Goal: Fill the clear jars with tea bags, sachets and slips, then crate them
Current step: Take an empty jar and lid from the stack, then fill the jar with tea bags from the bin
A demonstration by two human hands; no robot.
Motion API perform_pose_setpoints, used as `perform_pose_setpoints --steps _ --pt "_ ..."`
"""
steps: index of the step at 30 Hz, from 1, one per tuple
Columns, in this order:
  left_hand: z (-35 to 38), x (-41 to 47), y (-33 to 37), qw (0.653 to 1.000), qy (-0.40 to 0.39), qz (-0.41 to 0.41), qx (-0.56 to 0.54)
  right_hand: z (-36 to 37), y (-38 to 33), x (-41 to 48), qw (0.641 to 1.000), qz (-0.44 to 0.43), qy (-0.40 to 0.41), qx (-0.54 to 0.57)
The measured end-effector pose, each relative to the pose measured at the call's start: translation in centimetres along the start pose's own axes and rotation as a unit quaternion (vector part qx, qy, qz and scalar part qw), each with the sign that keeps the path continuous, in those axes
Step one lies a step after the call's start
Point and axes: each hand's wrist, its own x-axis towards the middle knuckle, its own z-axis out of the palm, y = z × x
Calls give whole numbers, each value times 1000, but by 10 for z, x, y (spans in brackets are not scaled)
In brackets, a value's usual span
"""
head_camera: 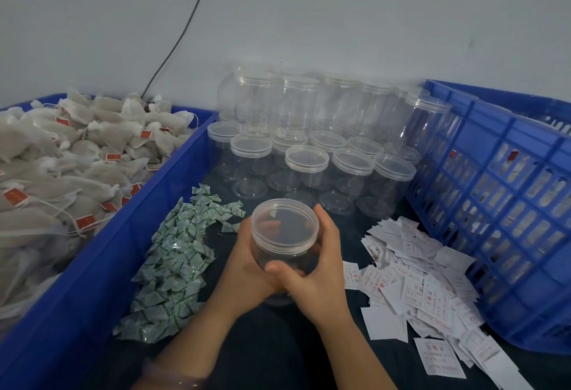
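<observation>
Wrist band: pale bracelet [173,382] on left wrist, at bottom edge of view.
Left hand [247,263]: fingers curled round left side of held jar [284,235], grasping it.
Right hand [318,275]: fingers wrapped round right side of same jar, thumb laid across near face.
Held jar: clear, upright, clear lid on top; low centre, between sachets and slips; resting on table [278,349] or lifted, cannot tell; reddish-orange bits seen through lid, blurred.
Sachets [176,259]: green-and-white heap on table, just left of hands, along bin wall.
Slips [417,281]: white, red print, loose heap right of hands, reaching foot of crate.
Tea bags [92,157]: pale mesh, red tags on strings, piled high in blue bin [117,253] at far left.
Empty jars [309,157]: clear, lidded, behind held jar; front rows on table, more stacked on top toward wall [340,18].
Crate [500,133]: blue, slatted, at right; pale shapes behind slats, too dim to name.
Cable [188,21]: dark, running down grey wall behind bin.
</observation>
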Motion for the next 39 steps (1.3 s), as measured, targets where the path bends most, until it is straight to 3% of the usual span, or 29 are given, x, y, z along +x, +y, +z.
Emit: perform_pose_setpoints --steps 3,10,16,20,22,24,27,35,39 --pt "0 5 -1 1000 0 5 16 4 -5 6 998 -24 9 -51" --pt "2 2 -2 1000 -9 4 6 3 -5 8 999 -26 29 26" --pt "2 0 5 1000 -15 8 21 -12 2 24 961 34 191 197" --pt "-2 -3 7 1000 0 7 27 -32 19 24 954 93 249 141" --pt "-4 -2 9 1000 13 9 23 -37 26 21 968 118 209 73" --pt "-5 -2 9 999 23 13 25 -35 30 16 983 148 111 -17" --pt "-8 -3 7 999 38 11 26 -28 34 13 978 181 10 -106" --pt "-12 -10 11 999 30 -1 26 -26 31 10 967 117 -68 -216" --pt "-13 -16 22 999 41 -24 -7 -22 22 5 990 68 -54 -109"
